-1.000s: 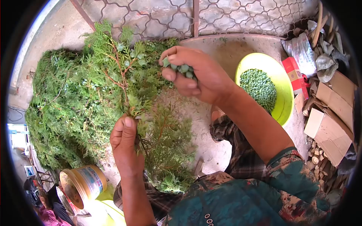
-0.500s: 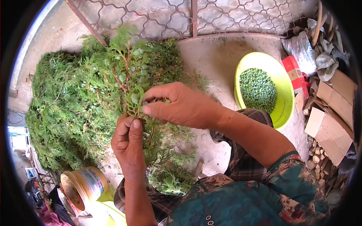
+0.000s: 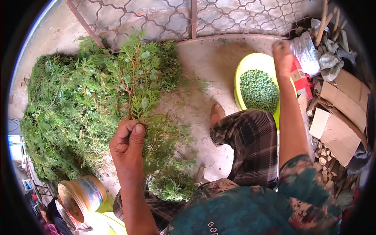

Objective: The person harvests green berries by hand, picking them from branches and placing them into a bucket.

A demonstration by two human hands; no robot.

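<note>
My left hand [image 3: 128, 143] pinches the stem of a cypress branch [image 3: 135, 74] between thumb and fingers. The branch stands upright, with flat green sprays and several round bluish-green cones. Out to the right, my right hand [image 3: 282, 60] is raised over the far right rim of a yellow-green basin [image 3: 252, 60]; its fingers are smeared by motion. Small green cones [image 3: 259, 91] lie heaped inside the basin. Below my left hand, more green sprays [image 3: 164, 137] hang and lie by my legs.
A large pile of cut branches [image 3: 66, 113] covers the left floor. A tipped yellow bucket [image 3: 92, 192] lies lower left. To the right are a red box [image 3: 299, 78], cardboard [image 3: 337, 133] and split wood [image 3: 327, 162]. A metal lattice gate [image 3: 235, 19] stands behind.
My right hand has left the branch and swung up and right to the basin. My left hand keeps its hold on the branch, and the view has shifted slightly.
</note>
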